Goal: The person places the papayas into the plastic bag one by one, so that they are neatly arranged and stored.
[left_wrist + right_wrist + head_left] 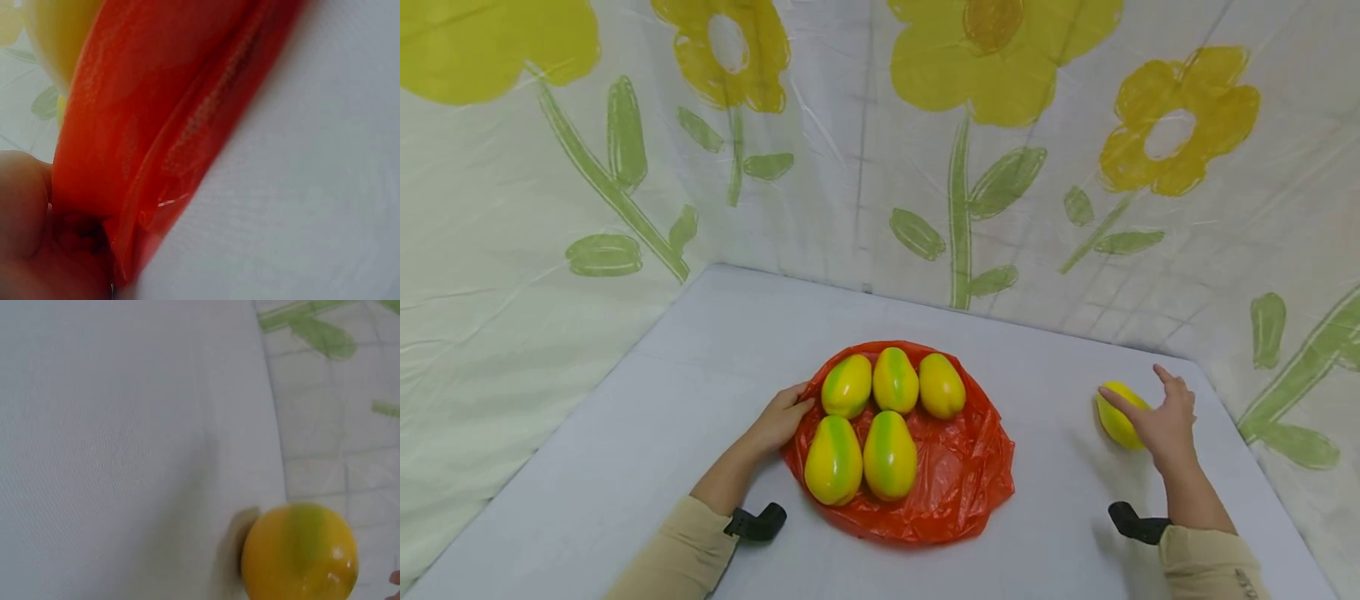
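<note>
Several yellow papayas with green streaks (890, 457) sit in two rows on a round, crinkled red plastic bag (958, 483) in the head view. My left hand (777, 423) holds the bag's left rim, and the left wrist view shows the folded red plastic (144, 106) against the hand. A single papaya (1117, 429) lies on the table to the right. Over it my right hand (1170, 421) is spread, thumb and fingers apart. In the right wrist view this papaya (300, 553) shows at the bottom, with fingertips (395, 586) barely visible at the right edge, apart from it.
The white table (722, 333) ends at the back against a hanging sheet (820, 208) printed with yellow flowers, which also runs along both sides. Black straps with cameras are on both wrists (758, 522). White tabletop lies between the bag and the single papaya.
</note>
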`<state>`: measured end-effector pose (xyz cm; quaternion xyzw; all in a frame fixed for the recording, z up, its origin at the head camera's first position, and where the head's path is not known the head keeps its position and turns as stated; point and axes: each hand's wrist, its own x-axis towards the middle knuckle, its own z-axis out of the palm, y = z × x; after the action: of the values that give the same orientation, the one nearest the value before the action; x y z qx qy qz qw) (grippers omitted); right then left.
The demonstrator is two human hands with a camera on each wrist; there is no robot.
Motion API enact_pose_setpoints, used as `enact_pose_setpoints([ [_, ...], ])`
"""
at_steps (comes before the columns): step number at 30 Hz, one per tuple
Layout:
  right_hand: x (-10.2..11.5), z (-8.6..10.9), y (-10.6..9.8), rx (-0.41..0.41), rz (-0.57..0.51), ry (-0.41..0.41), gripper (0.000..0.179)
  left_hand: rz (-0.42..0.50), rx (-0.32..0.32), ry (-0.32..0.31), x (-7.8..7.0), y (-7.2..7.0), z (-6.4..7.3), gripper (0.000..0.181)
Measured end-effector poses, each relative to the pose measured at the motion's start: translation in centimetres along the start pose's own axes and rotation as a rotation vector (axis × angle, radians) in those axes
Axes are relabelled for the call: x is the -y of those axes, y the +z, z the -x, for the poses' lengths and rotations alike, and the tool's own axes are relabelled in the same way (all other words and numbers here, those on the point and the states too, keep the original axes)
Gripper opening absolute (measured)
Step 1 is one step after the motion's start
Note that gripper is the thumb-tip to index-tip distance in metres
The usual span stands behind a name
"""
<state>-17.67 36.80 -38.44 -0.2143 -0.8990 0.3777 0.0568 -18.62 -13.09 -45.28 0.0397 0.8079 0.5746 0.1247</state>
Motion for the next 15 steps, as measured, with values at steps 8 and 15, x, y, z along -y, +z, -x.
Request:
enact_pose_setpoints([
  [8,-1.3,-1.5,-0.9,0.032,0.014,0.043,0.101,0.001,-0.005,0.002,0.1,0.0,0.0,0.04],
  [15,-2.1,-2.3,-1.5,0.081,0.038,0.084,0.103,0.018,-0.003,-0.004,0.1,0.1,-0.1,0.041],
])
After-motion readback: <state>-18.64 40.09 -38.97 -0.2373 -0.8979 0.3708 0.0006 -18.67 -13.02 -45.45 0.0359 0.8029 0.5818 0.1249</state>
